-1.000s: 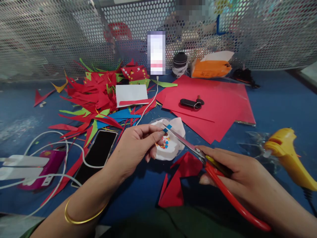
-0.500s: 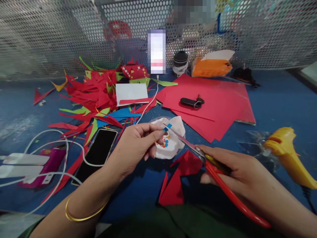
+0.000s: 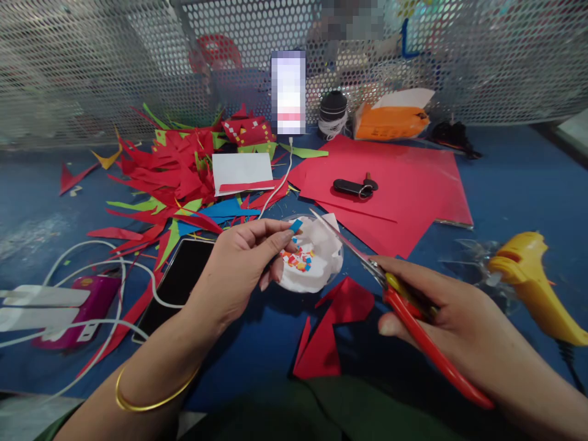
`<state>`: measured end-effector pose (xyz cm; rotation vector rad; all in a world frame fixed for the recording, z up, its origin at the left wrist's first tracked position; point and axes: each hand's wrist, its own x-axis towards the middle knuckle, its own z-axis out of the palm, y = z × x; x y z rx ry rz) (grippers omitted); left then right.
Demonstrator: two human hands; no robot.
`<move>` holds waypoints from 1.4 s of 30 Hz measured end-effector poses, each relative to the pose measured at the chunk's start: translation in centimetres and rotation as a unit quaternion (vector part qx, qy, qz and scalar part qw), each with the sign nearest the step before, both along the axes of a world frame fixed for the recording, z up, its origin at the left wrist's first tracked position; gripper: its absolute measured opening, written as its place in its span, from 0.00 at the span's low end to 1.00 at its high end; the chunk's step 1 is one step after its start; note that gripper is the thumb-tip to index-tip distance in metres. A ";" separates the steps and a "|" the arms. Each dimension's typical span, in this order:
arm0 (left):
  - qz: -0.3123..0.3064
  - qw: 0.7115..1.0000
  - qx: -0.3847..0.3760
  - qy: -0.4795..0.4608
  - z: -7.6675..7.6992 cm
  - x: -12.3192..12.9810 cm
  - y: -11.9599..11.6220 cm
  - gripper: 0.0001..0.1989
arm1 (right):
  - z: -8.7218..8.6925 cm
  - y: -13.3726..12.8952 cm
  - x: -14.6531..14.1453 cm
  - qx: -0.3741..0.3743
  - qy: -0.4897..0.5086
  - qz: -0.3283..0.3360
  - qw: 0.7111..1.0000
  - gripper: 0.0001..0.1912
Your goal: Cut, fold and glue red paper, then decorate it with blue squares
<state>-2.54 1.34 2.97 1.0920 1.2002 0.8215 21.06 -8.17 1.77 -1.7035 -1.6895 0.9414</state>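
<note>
Between the thumb and fingertips of my left hand [image 3: 245, 263] is a small blue paper strip [image 3: 296, 226]. My right hand [image 3: 441, 306] is wrapped round the red-handled scissors [image 3: 420, 327]. Their blades [image 3: 344, 242] point up and left, and the tip lies a little to the right of the strip, apart from it. Below both is a shallow dish lined with white paper [image 3: 316, 278], holding many tiny cut pieces [image 3: 298, 260] in red, orange, white and blue. Nearer to me, a folded red paper piece [image 3: 328, 343] lies on the blue table.
Red sheets [image 3: 404, 196] with a key on a black fob [image 3: 353, 188] lie beyond the dish. Paper scraps [image 3: 179, 159] are heaped at back left. A dark phone [image 3: 177, 282] and white cables [image 3: 124, 275] lie left; a yellow glue gun [image 3: 528, 275] is right.
The scissors have drawn back to the right, away from the blue strip. My left hand has shifted slightly left and up, uncovering more of the tiny pieces in the dish.
</note>
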 end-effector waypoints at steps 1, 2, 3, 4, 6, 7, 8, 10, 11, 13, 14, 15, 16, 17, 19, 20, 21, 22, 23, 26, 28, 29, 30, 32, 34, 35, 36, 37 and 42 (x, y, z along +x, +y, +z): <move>0.002 1.000 0.001 -0.002 -0.1 0.0 0.0 0.08 | -0.1 -0.1 0.1 -0.006 -0.001 0.003 1.000 0.31; 0.001 1.000 0.002 -0.003 -0.1 0.0 0.0 0.08 | -0.2 -0.1 0.1 -0.014 -0.002 0.008 1.000 0.32; -0.001 1.000 0.004 -0.006 -0.2 0.0 -0.1 0.08 | -0.3 -0.1 0.2 -0.022 -0.002 0.012 1.000 0.33; -0.005 1.000 0.005 -0.010 -0.2 0.0 -0.1 0.08 | -0.3 -0.1 0.2 -0.029 0.000 0.018 0.999 0.34; -0.010 1.000 0.005 -0.016 -0.2 0.1 -0.1 0.07 | -0.4 -0.1 0.2 -0.031 -0.001 0.025 0.999 0.37; -0.011 1.000 0.004 -0.019 -0.2 0.1 -0.1 0.07 | -0.4 -0.1 0.2 -0.031 -0.005 0.026 0.999 0.38; -0.011 1.000 0.002 -0.020 -0.2 0.1 -0.1 0.07 | -0.3 -0.1 0.2 -0.030 -0.010 0.027 0.999 0.39; -0.009 1.000 -0.004 -0.022 -0.1 0.2 -0.1 0.06 | -0.3 0.0 0.1 -0.025 -0.018 0.028 0.999 0.41; -0.009 1.000 -0.007 -0.023 -0.1 0.2 -0.2 0.06 | -0.3 0.0 0.1 -0.021 -0.018 0.028 0.999 0.41; -0.012 1.000 -0.011 -0.023 -0.1 0.2 -0.2 0.06 | -0.4 0.0 0.1 -0.016 -0.012 0.032 0.999 0.40; -0.013 1.000 -0.012 -0.023 0.0 0.2 -0.3 0.05 | -0.5 0.0 0.2 -0.015 -0.010 0.036 0.999 0.39; -0.014 1.000 -0.012 -0.023 0.0 0.2 -0.3 0.05 | -0.5 0.0 0.2 -0.016 -0.008 0.040 0.999 0.38; -0.015 1.000 -0.013 -0.023 0.0 0.3 -0.3 0.05 | -0.6 -0.1 0.2 -0.016 -0.007 0.045 0.999 0.36; -0.017 1.000 -0.013 -0.023 0.0 0.3 -0.4 0.05 | -0.6 -0.1 0.2 -0.018 -0.006 0.049 0.999 0.35; -0.019 0.999 -0.015 -0.024 0.0 0.3 -0.4 0.04 | -0.5 -0.2 0.1 -0.021 -0.004 0.052 0.998 0.32; -0.020 0.999 -0.015 -0.024 0.0 0.4 -0.5 0.04 | -0.5 -0.2 0.1 -0.022 -0.002 0.053 0.998 0.30; -0.021 0.999 -0.016 -0.025 0.0 0.4 -0.5 0.04 | -0.4 -0.2 0.0 -0.024 -0.001 0.054 0.998 0.29; -0.023 0.999 -0.017 -0.026 0.0 0.4 -0.5 0.04 | -0.3 -0.2 0.0 -0.025 0.001 0.057 0.998 0.28; -0.025 0.999 -0.018 -0.026 0.0 0.5 -0.5 0.04 | -0.3 -0.2 0.0 -0.025 0.003 0.062 0.998 0.26; -0.028 0.999 -0.017 -0.029 0.0 0.5 -0.5 0.04 | -0.2 -0.2 -0.1 -0.025 0.003 0.073 0.997 0.24; -0.029 0.999 -0.016 -0.029 0.0 0.5 -0.5 0.04 | -0.1 -0.2 -0.2 -0.025 0.001 0.077 0.997 0.24; -0.029 0.999 -0.016 -0.028 0.0 0.5 -0.6 0.04 | -0.1 -0.1 -0.2 -0.027 0.001 0.080 0.996 0.24; -0.029 0.999 -0.016 -0.025 0.1 0.5 -0.6 0.04 | -0.1 -0.1 -0.2 -0.028 0.001 0.083 0.996 0.24; -0.029 0.999 -0.016 -0.016 0.2 0.5 -0.6 0.04 | 0.0 -0.1 -0.2 -0.032 0.003 0.092 0.995 0.23; -0.029 0.999 -0.017 -0.007 0.3 0.5 -0.6 0.04 | 0.0 -0.1 -0.2 -0.036 0.004 0.096 0.995 0.22; -0.028 0.999 -0.016 -0.004 0.3 0.5 -0.6 0.04 | 0.0 -0.1 -0.3 -0.036 0.006 0.095 0.995 0.21; -0.027 1.000 -0.016 -0.001 0.4 0.5 -0.6 0.04 | 0.1 -0.1 -0.3 -0.035 0.009 0.094 0.995 0.21; -0.026 1.000 -0.015 0.002 0.4 0.5 -0.6 0.04 | 0.1 -0.1 -0.3 -0.034 0.011 0.092 0.995 0.22; -0.026 0.999 -0.019 -0.002 0.2 0.5 -0.6 0.05 | 0.0 -0.1 -0.4 -0.041 0.023 0.079 0.996 0.21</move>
